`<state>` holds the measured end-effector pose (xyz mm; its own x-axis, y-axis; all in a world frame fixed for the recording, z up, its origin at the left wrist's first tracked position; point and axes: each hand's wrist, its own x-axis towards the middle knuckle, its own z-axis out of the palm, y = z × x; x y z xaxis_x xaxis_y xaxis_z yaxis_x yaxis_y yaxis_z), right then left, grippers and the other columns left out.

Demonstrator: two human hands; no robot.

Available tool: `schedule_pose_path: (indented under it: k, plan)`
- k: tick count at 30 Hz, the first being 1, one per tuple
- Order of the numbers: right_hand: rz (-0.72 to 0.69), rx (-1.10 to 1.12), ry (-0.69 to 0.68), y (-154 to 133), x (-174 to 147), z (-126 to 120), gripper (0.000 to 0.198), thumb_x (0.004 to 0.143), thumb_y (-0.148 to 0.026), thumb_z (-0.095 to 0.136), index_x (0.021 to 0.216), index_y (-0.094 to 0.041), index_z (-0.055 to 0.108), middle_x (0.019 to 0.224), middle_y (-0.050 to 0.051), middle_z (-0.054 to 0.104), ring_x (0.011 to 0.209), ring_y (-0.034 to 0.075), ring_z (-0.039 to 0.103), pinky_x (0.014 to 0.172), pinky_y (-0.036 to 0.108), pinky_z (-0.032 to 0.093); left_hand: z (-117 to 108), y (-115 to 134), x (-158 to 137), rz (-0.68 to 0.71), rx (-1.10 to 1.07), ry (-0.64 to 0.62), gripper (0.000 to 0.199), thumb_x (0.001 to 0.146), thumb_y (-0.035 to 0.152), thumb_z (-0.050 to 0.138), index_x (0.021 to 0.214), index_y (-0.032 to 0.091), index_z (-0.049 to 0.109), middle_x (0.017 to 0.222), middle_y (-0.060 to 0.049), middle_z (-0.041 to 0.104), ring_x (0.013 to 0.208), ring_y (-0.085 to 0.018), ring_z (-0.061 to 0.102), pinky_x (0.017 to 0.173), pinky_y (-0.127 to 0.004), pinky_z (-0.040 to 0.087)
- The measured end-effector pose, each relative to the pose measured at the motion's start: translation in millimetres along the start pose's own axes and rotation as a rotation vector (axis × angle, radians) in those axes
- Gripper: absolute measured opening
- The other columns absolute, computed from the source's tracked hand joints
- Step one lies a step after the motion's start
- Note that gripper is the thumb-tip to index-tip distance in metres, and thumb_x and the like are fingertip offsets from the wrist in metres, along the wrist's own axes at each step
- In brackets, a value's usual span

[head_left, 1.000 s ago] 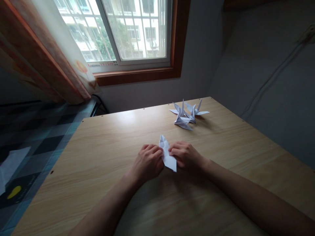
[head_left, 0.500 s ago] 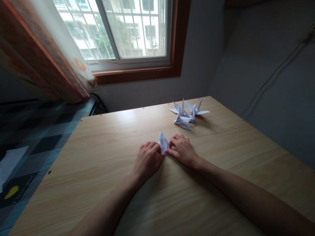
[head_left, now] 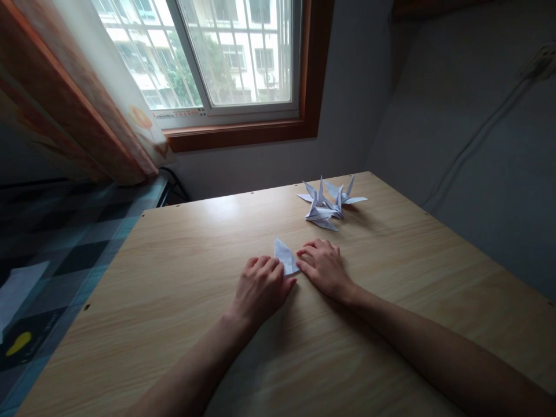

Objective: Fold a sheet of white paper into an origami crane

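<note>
A small piece of white folded paper (head_left: 284, 256) lies between my two hands, with a pointed tip at its far left. My left hand (head_left: 263, 286) is closed over its near left side, fingers curled and the thumb along the near edge; part of the paper is hidden under them. At the right corner of the paper, my right hand (head_left: 324, 266) rests with bent fingers, the thumb and fingertips closing on that corner. Beyond the hands stands a group of white paper cranes (head_left: 322, 211), wings and necks pointing outward.
Both forearms lie across the light wooden table (head_left: 182, 278). To the left is a lower surface with a checked cloth (head_left: 87, 249), a white sheet (head_left: 19, 289) on it. A window (head_left: 243, 58) and a curtain (head_left: 82, 92) are behind; a cable (head_left: 473, 139) runs down the right wall.
The folded paper has turned and tilted, its tip now further left and its face broader. My left thumb has stretched out along the near edge. The right hand has shifted slightly right. The cranes stay put.
</note>
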<state>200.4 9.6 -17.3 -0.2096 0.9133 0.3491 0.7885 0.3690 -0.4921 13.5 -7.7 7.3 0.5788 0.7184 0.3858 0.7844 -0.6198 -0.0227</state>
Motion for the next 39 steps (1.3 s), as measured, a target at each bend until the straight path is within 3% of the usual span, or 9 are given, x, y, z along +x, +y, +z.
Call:
schedule_pose_path:
  k: [4, 9, 11, 14, 18, 21, 25, 31, 39]
  plan:
    - [-0.070, 0.091, -0.038, -2.5, -0.2, -2.3, 0.023, 0.085, -0.001, 0.078, 0.093, -0.022, 0.074, 0.102, 0.003, 0.063, 0.098, 0.025, 0.054, 0.087, 0.040, 0.035, -0.5, -2.3, 2.7, 0.115, 0.086, -0.002, 0.027, 0.094, 0.031, 0.051, 0.077, 0.014, 0.064, 0.075, -0.010, 0.066, 0.074, -0.025, 0.061, 0.071, -0.039, 0.044]
    - [-0.098, 0.274, -0.019, 1.2, 2.2, -2.2, 0.020, 0.084, -0.001, 0.069, 0.087, -0.020, 0.075, 0.096, 0.003, 0.065, 0.095, 0.025, 0.057, 0.088, 0.038, 0.038, 4.2, -6.3, 0.5, 0.252, 0.176, 0.010, 0.025, 0.091, 0.011, 0.047, 0.108, 0.010, 0.064, 0.071, -0.008, 0.067, 0.064, -0.022, 0.060, 0.063, -0.034, 0.043]
    - [-0.050, 0.394, 0.057, 1.9, 2.4, -1.3, 0.014, 0.085, -0.006, 0.065, 0.083, -0.018, 0.073, 0.088, 0.003, 0.065, 0.086, 0.023, 0.059, 0.079, 0.034, 0.044, 7.7, -10.6, -1.0, 0.140, 0.061, 0.092, 0.032, 0.088, 0.009, 0.048, 0.117, 0.012, 0.062, 0.070, -0.006, 0.067, 0.063, -0.020, 0.061, 0.065, -0.032, 0.045]
    - [0.047, 0.570, 0.159, -0.6, 0.2, 0.5, 0.019, 0.088, -0.024, 0.062, 0.071, -0.017, 0.067, 0.069, 0.001, 0.060, 0.062, 0.020, 0.056, 0.056, 0.027, 0.042, 11.8, -18.3, -0.5, -0.242, -0.271, 0.299, 0.033, 0.082, 0.012, 0.052, 0.113, 0.018, 0.064, 0.076, -0.004, 0.070, 0.066, -0.017, 0.064, 0.068, -0.030, 0.048]
    - [0.074, 0.709, 0.081, -8.5, -3.6, 5.3, 0.030, 0.088, -0.044, 0.065, 0.075, -0.017, 0.070, 0.063, 0.000, 0.059, 0.056, 0.019, 0.055, 0.051, 0.026, 0.041, 11.2, -17.8, 5.2, -0.622, -0.937, 0.437, 0.028, 0.076, 0.020, 0.058, 0.104, 0.017, 0.059, 0.076, -0.001, 0.070, 0.067, -0.016, 0.065, 0.062, -0.026, 0.048]
    - [0.136, 0.900, 0.016, -12.4, -3.6, 11.1, 0.036, 0.086, -0.052, 0.070, 0.094, -0.017, 0.070, 0.074, 0.003, 0.064, 0.061, 0.020, 0.060, 0.051, 0.025, 0.047, 10.7, -5.3, 6.4, -0.634, -1.279, 0.366, 0.024, 0.075, 0.025, 0.063, 0.095, 0.018, 0.052, 0.070, 0.001, 0.067, 0.061, -0.013, 0.062, 0.057, -0.022, 0.044]
    - [0.127, 1.085, 0.018, -10.9, -1.6, 14.6, 0.043, 0.084, -0.059, 0.073, 0.086, -0.017, 0.065, 0.077, 0.004, 0.064, 0.064, 0.021, 0.062, 0.051, 0.025, 0.050, 13.7, 10.3, 3.0, -0.581, -1.281, 0.216, 0.021, 0.077, 0.028, 0.066, 0.085, 0.019, 0.048, 0.068, 0.002, 0.063, 0.057, -0.010, 0.055, 0.050, -0.018, 0.038]
    - [0.050, 1.031, 0.072, -10.2, -1.6, 9.9, 0.033, 0.088, -0.048, 0.071, 0.081, -0.017, 0.065, 0.072, 0.002, 0.059, 0.061, 0.018, 0.055, 0.053, 0.025, 0.046, 11.6, 6.6, 5.2, -0.543, -1.356, 0.321, 0.030, 0.077, 0.027, 0.069, 0.099, 0.019, 0.050, 0.074, 0.001, 0.063, 0.069, -0.013, 0.061, 0.066, -0.025, 0.050]
    - [0.076, 1.062, -0.046, -16.3, -4.9, 8.1, 0.034, 0.085, -0.048, 0.071, 0.078, -0.018, 0.059, 0.068, 0.002, 0.061, 0.057, 0.019, 0.058, 0.051, 0.026, 0.048, 10.2, 6.7, 7.9, -0.609, -1.354, 0.352, 0.024, 0.076, 0.031, 0.071, 0.074, 0.017, 0.052, 0.066, 0.003, 0.056, 0.061, -0.011, 0.057, 0.060, -0.023, 0.050]
